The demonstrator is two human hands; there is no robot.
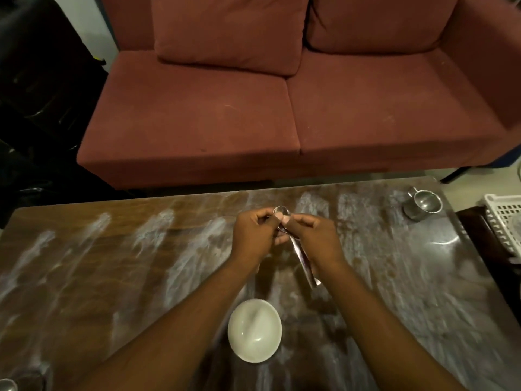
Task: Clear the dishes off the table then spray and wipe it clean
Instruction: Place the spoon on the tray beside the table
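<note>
Both my hands meet above the middle of the wooden table [84, 277]. My left hand [253, 238] and my right hand [313, 238] together hold metal spoons [304, 261], the bowls up at my fingertips and the handles slanting down under my right palm. How many spoons there are I cannot tell. A white bowl [254, 330] stands on the table near me, below my hands. A steel cup [422, 204] with a handle stands at the far right corner.
White powdery streaks cover the tabletop. A red sofa [253, 108] runs along the far side. A white plastic basket [504, 221] sits off the right end of the table. A metal rim [7, 385] shows at the bottom left corner.
</note>
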